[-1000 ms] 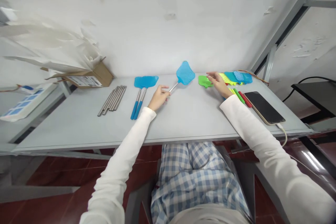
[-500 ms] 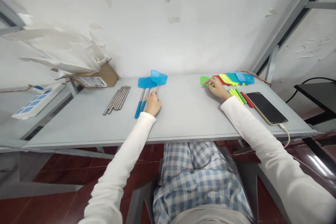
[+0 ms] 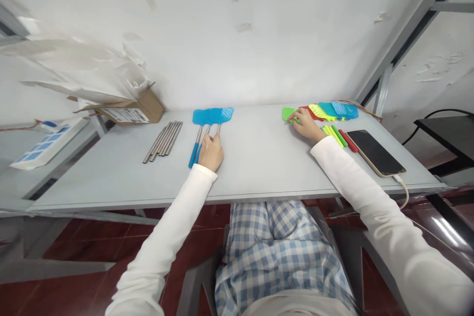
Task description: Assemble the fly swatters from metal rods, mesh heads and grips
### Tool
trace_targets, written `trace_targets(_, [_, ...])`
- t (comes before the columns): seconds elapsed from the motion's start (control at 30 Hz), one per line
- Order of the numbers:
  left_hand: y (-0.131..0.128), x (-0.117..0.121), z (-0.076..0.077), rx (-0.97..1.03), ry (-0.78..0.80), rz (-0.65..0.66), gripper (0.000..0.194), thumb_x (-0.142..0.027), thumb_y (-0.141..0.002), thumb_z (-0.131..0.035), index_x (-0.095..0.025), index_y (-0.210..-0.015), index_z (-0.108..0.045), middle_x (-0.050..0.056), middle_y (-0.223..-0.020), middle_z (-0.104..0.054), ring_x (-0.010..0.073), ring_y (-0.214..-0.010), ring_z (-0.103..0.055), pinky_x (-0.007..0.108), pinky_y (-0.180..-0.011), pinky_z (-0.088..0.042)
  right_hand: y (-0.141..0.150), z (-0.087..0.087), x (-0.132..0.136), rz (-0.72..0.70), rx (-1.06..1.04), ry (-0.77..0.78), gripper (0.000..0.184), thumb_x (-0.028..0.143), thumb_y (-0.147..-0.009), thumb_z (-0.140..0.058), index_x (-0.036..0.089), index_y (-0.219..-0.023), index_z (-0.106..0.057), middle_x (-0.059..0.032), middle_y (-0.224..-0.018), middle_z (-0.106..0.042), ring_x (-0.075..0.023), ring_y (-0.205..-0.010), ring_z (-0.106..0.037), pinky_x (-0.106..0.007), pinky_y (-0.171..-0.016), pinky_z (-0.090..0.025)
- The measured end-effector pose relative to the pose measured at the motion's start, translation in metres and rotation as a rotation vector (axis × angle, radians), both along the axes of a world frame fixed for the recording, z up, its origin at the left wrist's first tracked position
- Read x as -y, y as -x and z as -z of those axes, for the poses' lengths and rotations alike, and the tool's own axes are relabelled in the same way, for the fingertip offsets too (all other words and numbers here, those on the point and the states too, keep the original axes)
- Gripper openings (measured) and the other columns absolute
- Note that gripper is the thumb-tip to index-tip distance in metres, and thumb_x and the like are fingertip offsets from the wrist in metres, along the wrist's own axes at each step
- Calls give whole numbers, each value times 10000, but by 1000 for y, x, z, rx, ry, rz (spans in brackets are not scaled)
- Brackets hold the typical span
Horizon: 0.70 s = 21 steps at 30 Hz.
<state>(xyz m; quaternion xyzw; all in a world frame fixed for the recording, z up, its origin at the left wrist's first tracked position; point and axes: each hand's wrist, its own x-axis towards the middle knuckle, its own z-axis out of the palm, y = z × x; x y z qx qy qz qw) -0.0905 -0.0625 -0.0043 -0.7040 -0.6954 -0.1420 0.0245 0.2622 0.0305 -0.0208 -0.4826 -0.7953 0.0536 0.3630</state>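
My left hand [image 3: 211,153] is closed round the handle of a blue fly swatter [image 3: 223,115], whose flat head lies on the table. Two more blue fly swatters [image 3: 200,116] lie directly left of it, heads overlapping and blue grips toward me; my hand partly hides one of them. My right hand [image 3: 308,125] has its bent fingers on a green fly swatter head [image 3: 288,113] at the left end of a fanned row. Beside it in that row are a red head [image 3: 313,113], a yellow head [image 3: 321,111] and several blue heads [image 3: 337,108].
Several metal tubes [image 3: 163,141] lie on the left of the table [image 3: 259,158]. Behind them is an opened cardboard box [image 3: 133,111]. Yellow, green and red grips [image 3: 336,135] lie near my right wrist, next to a phone [image 3: 375,152] with a white cable [image 3: 404,190].
My left hand has drawn slightly toward me and left, and its blue swatter's head has come down level with the other two. The right hand has stayed on the green head.
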Motion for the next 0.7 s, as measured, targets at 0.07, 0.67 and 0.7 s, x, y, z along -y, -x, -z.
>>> trace_targets(0.07, [1,5,-3,-17,-36,-51,516,-188,-869,-386,-127,-1354,-553,236,-1296,-495,370,-1207,-488,500,-1004,-404,0,0,0,-3,-2,-3,243,173,-837,-450,198,-866,-690,-129,-944,-553,-294,-976,-527,-515,-953,-408])
trace_targets(0.67, [27,-13,-10,-24,-20,-151,530,-189,-888,-348,-117,-1375,-543,247,-1261,-516,399,-1190,-469,510,-956,-406,-7,6,-4,26,25,14,193,206,-856,-470,197,-960,-631,-127,-971,-531,-296,-1021,-496,-504,-999,-381])
trace_targets(0.7, [27,-11,-9,-32,-27,-145,527,-177,-881,-354,-120,-1367,-549,242,-1254,-524,396,-1185,-475,511,-957,-405,-7,7,-4,26,30,14,196,203,-856,-469,195,-962,-633,-128,-976,-530,-296,-1026,-497,-501,-1001,-380])
